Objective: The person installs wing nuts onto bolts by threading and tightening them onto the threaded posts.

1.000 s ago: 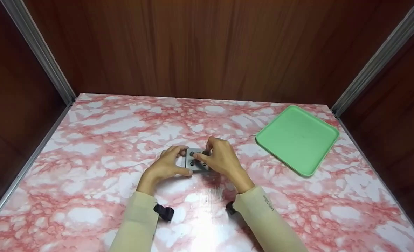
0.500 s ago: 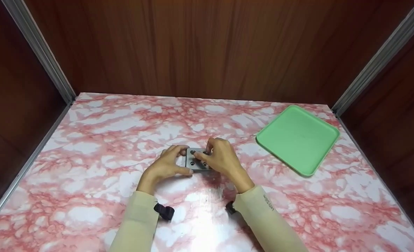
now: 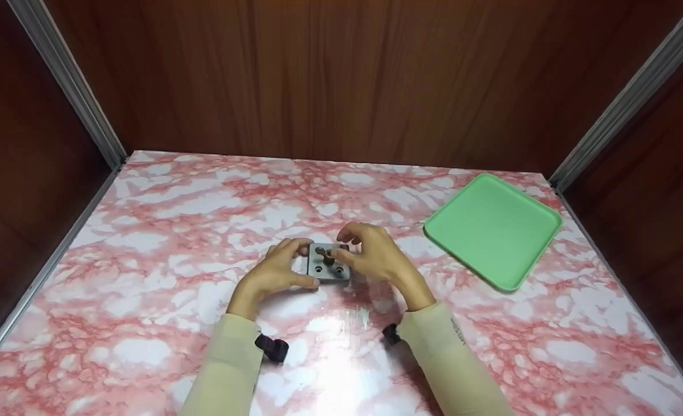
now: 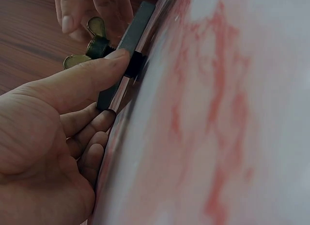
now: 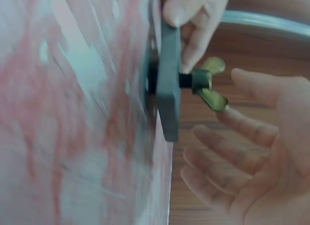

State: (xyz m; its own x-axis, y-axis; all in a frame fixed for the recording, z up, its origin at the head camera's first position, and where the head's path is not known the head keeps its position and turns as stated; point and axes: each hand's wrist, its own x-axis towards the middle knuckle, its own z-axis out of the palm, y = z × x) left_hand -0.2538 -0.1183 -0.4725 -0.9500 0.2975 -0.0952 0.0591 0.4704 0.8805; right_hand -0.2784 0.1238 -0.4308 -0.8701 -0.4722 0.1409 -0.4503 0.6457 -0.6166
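Observation:
A flat grey metal plate [image 3: 329,274] with holes sits just above the tabletop, a gap beneath it showing in both wrist views. From its middle stands a black threaded bolt [image 5: 185,81] carrying a brass-coloured wing nut [image 5: 201,82]. My left hand [image 3: 272,270] grips the plate's left end, thumb at the near edge and fingers at the far edge. Around the wing nut, my right hand [image 3: 379,254] has its fingers spread. Its thumb is apart from the nut; a fingertip lies at or very near the lower wing.
A green square tray [image 3: 492,231] lies at the back right of the red-and-white marbled table [image 3: 203,202]. Dark wood-grain panels [image 3: 341,81] wall the back and both sides. A black strap [image 3: 272,349] is on the left wrist.
My right hand has loosened its fingers and drawn slightly right, uncovering the wing nut on the plate. The left hand keeps its grip in the same place.

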